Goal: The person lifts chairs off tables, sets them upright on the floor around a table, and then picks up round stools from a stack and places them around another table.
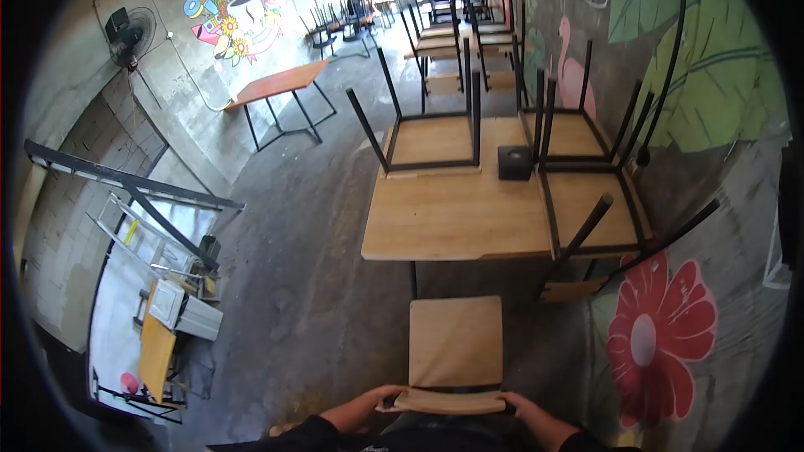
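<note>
A wooden chair (pixel 456 340) with a black frame stands upright at the bottom centre, its seat towards the table. My left hand (pixel 382 399) is closed on the left end of its curved backrest, and my right hand (pixel 512 406) grips the right end. Just beyond the seat is a wooden table (pixel 452 216) that bears several upturned chairs, their black legs pointing up. Among them sits a small black box (pixel 514 162).
At the left wall are a metal frame (pixel 134 177), a grey bin (pixel 198 316) and a yellowish board (pixel 156 351). A reddish table (pixel 280 84) stands further back. More tables with upturned chairs fill the far end, where a person (pixel 362 0) is visible.
</note>
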{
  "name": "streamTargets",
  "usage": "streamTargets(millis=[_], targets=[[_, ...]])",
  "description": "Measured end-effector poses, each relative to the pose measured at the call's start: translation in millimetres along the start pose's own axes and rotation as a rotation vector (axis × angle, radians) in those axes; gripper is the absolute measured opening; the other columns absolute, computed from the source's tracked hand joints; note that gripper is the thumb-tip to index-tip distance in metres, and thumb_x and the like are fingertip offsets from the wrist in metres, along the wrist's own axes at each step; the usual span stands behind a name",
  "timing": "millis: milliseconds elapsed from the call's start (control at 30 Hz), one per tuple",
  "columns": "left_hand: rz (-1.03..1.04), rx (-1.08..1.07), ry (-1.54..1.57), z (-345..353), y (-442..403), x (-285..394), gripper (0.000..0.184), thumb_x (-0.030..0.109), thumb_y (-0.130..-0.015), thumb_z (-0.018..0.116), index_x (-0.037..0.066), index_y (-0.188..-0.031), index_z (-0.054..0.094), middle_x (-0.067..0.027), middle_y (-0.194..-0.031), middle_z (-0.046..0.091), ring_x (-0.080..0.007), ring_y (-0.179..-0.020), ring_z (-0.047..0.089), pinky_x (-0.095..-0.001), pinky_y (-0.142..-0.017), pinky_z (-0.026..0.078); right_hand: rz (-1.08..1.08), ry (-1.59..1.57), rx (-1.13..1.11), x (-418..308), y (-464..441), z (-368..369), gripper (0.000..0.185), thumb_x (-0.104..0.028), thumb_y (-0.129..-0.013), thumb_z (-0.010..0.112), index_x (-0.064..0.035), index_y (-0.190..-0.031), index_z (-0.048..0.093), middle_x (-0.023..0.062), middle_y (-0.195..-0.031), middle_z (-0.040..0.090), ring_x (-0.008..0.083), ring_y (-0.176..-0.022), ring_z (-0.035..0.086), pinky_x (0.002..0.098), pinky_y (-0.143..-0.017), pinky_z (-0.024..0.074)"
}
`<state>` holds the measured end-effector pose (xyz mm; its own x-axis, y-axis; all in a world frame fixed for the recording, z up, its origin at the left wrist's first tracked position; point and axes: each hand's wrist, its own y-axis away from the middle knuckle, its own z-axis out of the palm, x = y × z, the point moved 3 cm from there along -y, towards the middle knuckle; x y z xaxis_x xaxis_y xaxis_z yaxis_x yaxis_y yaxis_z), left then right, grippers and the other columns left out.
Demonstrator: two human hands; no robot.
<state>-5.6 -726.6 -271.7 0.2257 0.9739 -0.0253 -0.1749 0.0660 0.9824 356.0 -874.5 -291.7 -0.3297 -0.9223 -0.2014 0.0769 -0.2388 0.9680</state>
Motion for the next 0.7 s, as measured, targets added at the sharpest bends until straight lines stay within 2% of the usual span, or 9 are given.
streamTargets(millis=[33,100,167,233,300,367,567,600,700], targets=[[0.008,0.019,-0.096,-11.2,-19.2,3.0,0.033,0.022,-0.082,0.068,0.004,-0.107,0.058,-0.013,-0.098,0.061,-0.0233,-0.078,0.067,-0.037,-0.062,0.063,-0.059,0.032,0.032,-3.1,1.4,-1.8,0.041,-0.027,-0.084,0.064,-0.0031,-0.117,0.057,0.0141,-0.102,0.066,0.0274,-0.085,0.066,0.043,-0.076,0.0566],[0.034,-0.053,-0.009,-16.2,-28.5,-1.0,0.028,0.017,-0.083,0.068,0.002,-0.105,0.059,-0.0132,-0.094,0.062,-0.0215,-0.076,0.067,-0.0355,-0.061,0.063,0.09,0.089,0.083,-2.5,-11.2,-7.5,0.044,-0.027,-0.083,0.067,-0.0071,-0.12,0.058,0.0107,-0.106,0.065,0.0272,-0.089,0.064,0.0435,-0.082,0.0538],[0.084,0.003,-0.021,-12.6,-16.6,4.0,0.024,0.015,-0.084,0.066,0.001,-0.103,0.06,-0.0121,-0.093,0.063,-0.0211,-0.077,0.067,-0.0378,-0.062,0.063,0.107,-0.127,-0.071,-0.9,-20.3,-9.8,0.047,-0.026,-0.081,0.068,-0.0043,-0.121,0.057,0.0126,-0.114,0.062,0.025,-0.1,0.061,0.0426,-0.087,0.0508],[0.111,-0.001,-0.048,-1.5,-12.6,11.4,0.022,0.013,-0.084,0.065,0.001,-0.101,0.059,-0.0112,-0.091,0.064,-0.0214,-0.075,0.068,-0.0395,-0.06,0.063,0.007,-0.138,0.055,-18.6,-5.5,-15.0,0.045,-0.021,-0.081,0.068,0.0002,-0.118,0.057,0.0152,-0.109,0.063,0.027,-0.098,0.062,0.0438,-0.084,0.053],[0.071,0.079,-0.032,21.2,15.7,19.3,0.022,0.016,-0.083,0.067,0.002,-0.1,0.062,-0.0096,-0.083,0.064,-0.019,-0.062,0.065,-0.0371,-0.053,0.061,-0.037,-0.224,-0.089,-5.1,-53.9,-36.7,0.047,-0.021,-0.081,0.069,0.003,-0.12,0.056,0.0179,-0.111,0.061,0.029,-0.098,0.062,0.0453,-0.084,0.0523],[0.114,0.068,-0.124,16.9,-0.9,24.7,0.023,0.02,-0.081,0.07,0.005,-0.098,0.064,-0.0077,-0.078,0.063,-0.0178,-0.059,0.063,-0.0343,-0.049,0.058,-0.015,-0.154,0.04,-27.8,-19.5,-40.4,0.042,-0.014,-0.084,0.065,0.0095,-0.117,0.054,0.0178,-0.106,0.065,0.0266,-0.09,0.067,0.0406,-0.083,0.0546],[0.168,0.028,-0.049,33.9,-15.4,51.4,0.022,0.022,-0.081,0.07,0.008,-0.097,0.065,-0.0054,-0.08,0.063,-0.0165,-0.064,0.063,-0.0342,-0.052,0.057,-0.135,-0.053,0.145,-67.5,-10.6,-65.8,0.047,-0.018,-0.083,0.068,0.0119,-0.117,0.055,0.02,-0.107,0.064,0.0277,-0.091,0.066,0.0396,-0.077,0.0539],[0.202,0.037,-0.079,36.8,-17.8,61.1,0.023,0.022,-0.081,0.07,0.008,-0.097,0.065,-0.0055,-0.079,0.063,-0.0167,-0.063,0.062,-0.0339,-0.051,0.056,-0.157,-0.146,0.101,-98.1,47.0,-43.3,0.042,-0.014,-0.084,0.066,0.0113,-0.116,0.056,0.0202,-0.107,0.063,0.0283,-0.089,0.066,0.0397,-0.076,0.055],[0.233,0.055,-0.131,44.0,-4.5,94.0,0.023,0.023,-0.081,0.069,0.006,-0.097,0.065,-0.0058,-0.078,0.061,-0.0176,-0.06,0.06,-0.0332,-0.048,0.055,-0.2,-0.277,0.01,-104.3,5.2,-54.4,0.04,-0.012,-0.085,0.065,0.0125,-0.115,0.054,0.0206,-0.107,0.062,0.0289,-0.086,0.067,0.0391,-0.076,0.0559]])
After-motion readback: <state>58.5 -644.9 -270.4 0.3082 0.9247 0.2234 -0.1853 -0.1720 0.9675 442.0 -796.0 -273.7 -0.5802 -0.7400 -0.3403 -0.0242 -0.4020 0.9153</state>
